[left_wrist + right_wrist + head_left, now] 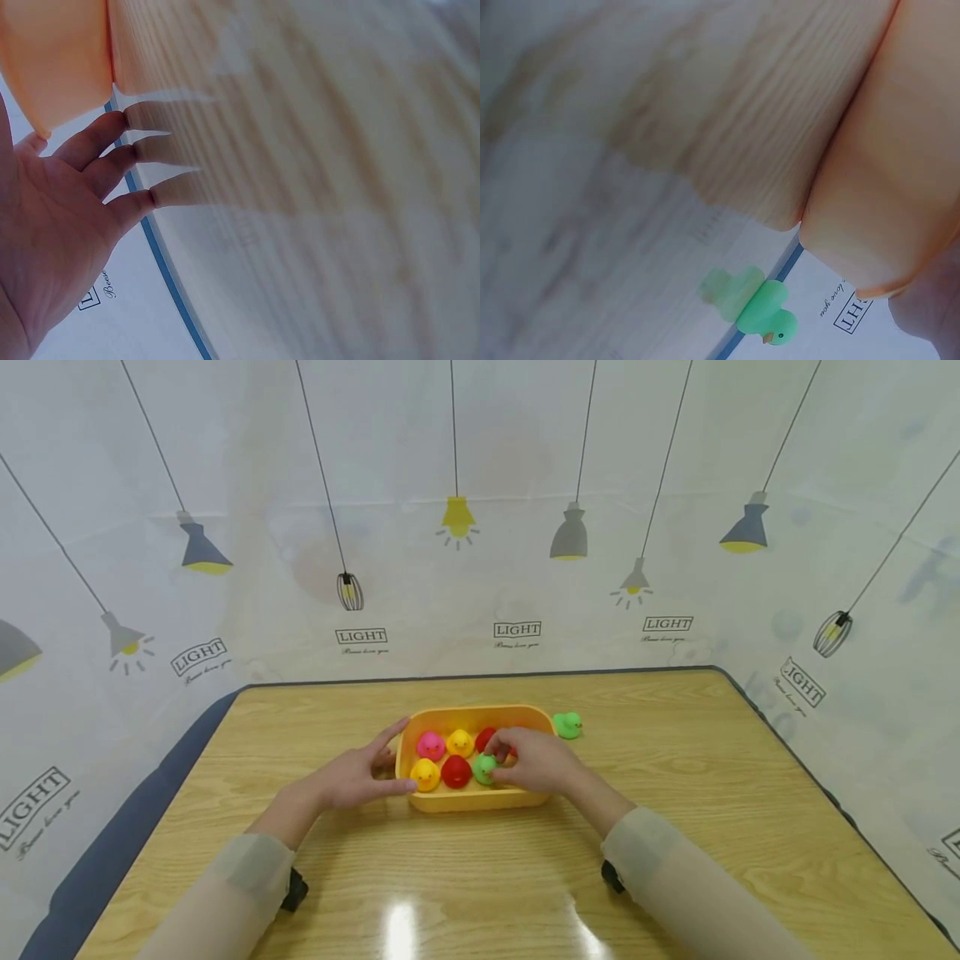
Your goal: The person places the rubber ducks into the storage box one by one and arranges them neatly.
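Observation:
A yellow-orange plastic bin stands on the table with rubber ducks inside. My left hand rests against the bin's left end, thumb along the near rim and fingers spread toward the far corner. In the left wrist view, several fingertips touch the tabletop beside the bin. Reaching over the right side, my right hand pinches a green duck in the front row. To its left sit a red duck and a yellow duck. Behind are pink, yellow and red ducks, the last partly hidden.
Another green duck stands on the wooden table, just outside the bin's far right corner. A white curtain printed with lamps surrounds the table's back and sides.

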Available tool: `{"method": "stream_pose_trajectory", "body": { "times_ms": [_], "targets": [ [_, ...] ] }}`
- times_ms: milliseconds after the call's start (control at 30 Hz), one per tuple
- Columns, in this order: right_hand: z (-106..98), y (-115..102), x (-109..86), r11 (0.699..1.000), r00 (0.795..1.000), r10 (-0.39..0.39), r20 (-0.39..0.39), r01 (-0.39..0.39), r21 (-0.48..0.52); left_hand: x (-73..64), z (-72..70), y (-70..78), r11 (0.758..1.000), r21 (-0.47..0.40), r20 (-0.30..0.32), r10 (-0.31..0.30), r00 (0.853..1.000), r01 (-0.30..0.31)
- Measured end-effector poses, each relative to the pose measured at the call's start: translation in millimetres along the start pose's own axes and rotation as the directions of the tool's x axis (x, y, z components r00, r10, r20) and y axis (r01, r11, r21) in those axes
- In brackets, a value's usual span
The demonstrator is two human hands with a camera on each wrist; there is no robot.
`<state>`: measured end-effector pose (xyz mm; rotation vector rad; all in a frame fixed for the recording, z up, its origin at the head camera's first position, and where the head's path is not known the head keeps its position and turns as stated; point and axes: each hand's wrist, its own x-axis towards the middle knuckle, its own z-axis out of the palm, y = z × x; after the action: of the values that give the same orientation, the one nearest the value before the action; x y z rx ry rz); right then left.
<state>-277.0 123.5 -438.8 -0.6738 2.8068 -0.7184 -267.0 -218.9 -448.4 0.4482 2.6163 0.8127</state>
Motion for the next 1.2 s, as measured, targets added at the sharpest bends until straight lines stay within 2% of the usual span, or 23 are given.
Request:
{"method": "stream_pose_trajectory", "body": {
  "times_ms": [867,967,1033,1200],
  "targets": [
    [-1,-4,-0.8,1.000,1.000,0.019,-0.003,-0.019,0.024,-2.0,-0.8,-1.7,1.000,0.003,0.000,0.004,1.000,-0.004],
    [-1,-1,-1.8,0.997,1.000,0.010,-0.028,-0.007,0.082,-2.1,-0.9,-0.8,1.000,0.005,0.002,-0.007,1.000,0.007],
    [-3,1,-3.0,0.987,0.998,-0.009,-0.057,0.019,0.161,-2.3,-1.0,-0.1,1.000,0.007,0.003,-0.009,1.000,0.009],
    [-11,11,-9.5,0.933,0.985,-0.074,-0.153,0.123,0.338,-0.6,0.2,1.0,1.000,-0.005,0.004,-0.006,1.000,0.006]
  ]
}}
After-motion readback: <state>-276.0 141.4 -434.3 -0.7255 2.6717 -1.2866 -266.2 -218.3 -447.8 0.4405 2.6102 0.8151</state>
